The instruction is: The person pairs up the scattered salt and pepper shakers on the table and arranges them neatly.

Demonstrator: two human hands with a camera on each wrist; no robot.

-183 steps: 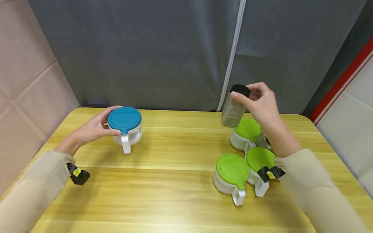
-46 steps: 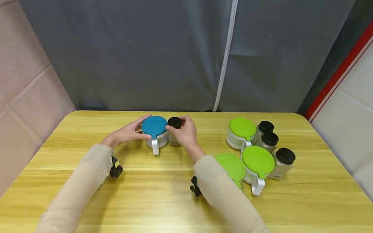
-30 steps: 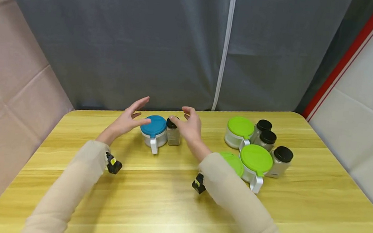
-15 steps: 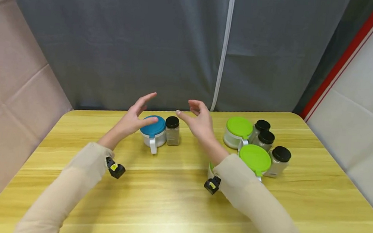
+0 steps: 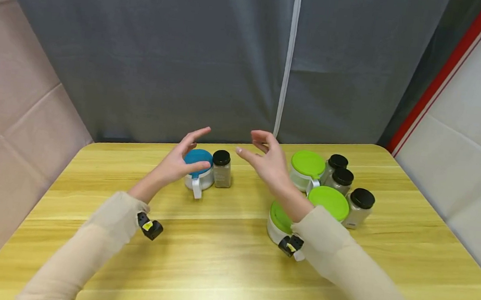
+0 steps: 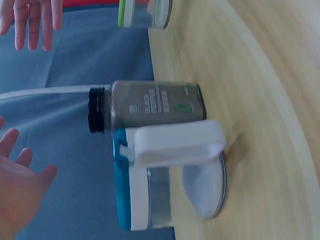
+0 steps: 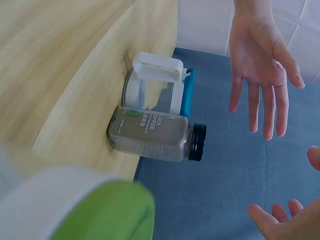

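A blue-lidded seasoning jar [image 5: 198, 155] with a white handle stands upright on the table. Directly to its right is a black-capped pepper bottle [image 5: 222, 173], also upright; "pepper" is legible on its label in the right wrist view [image 7: 150, 134]. My left hand [image 5: 178, 160] hovers over the left of the blue-lidded jar, fingers spread, covering part of the lid in the head view. To the right of the pepper bottle, my right hand [image 5: 271, 165] is raised with thumb and fingers apart. Both hands hold nothing.
Three green-lidded jars [image 5: 308, 163] stand on the right of the wooden table [image 5: 212, 263]; my right forearm partly hides the nearest. Beside them are three black-capped bottles [image 5: 360, 208]. A grey curtain [image 5: 166, 65] hangs behind the table's far edge.
The pepper bottle has come from the right group to beside the blue-lidded jar, which shifted right. Both hands have let go; the right one has drawn away to the right.
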